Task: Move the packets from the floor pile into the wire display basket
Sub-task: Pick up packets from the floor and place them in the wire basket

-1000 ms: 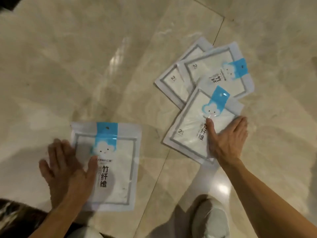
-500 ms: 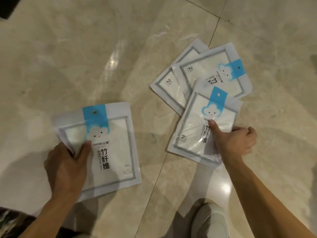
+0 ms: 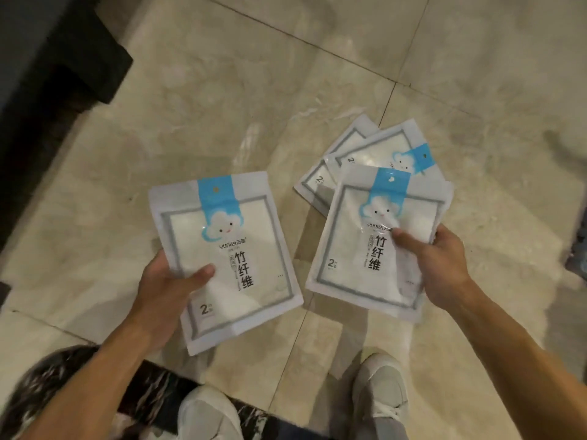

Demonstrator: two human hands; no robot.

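My left hand [image 3: 165, 293] grips a white packet [image 3: 236, 249] with a blue tab and cloud face, thumb on its front, lifted off the floor. My right hand [image 3: 435, 265] grips a second, matching packet [image 3: 359, 246] the same way, thumb across its print. Behind the right packet, two more packets [image 3: 378, 154] lie overlapping on the beige tile floor. The wire display basket is not in view.
A dark block-like base [image 3: 73, 58] stands at the upper left. A dark marble strip [image 3: 152, 389] runs along the bottom. My two pale shoes [image 3: 381, 398] stand on the tiles below the packets. A dark object sits at the right edge [image 3: 579, 255].
Both hands went from lying flat on the packets to gripping them, then raised them off the floor towards me. The camera rose and the view widened.
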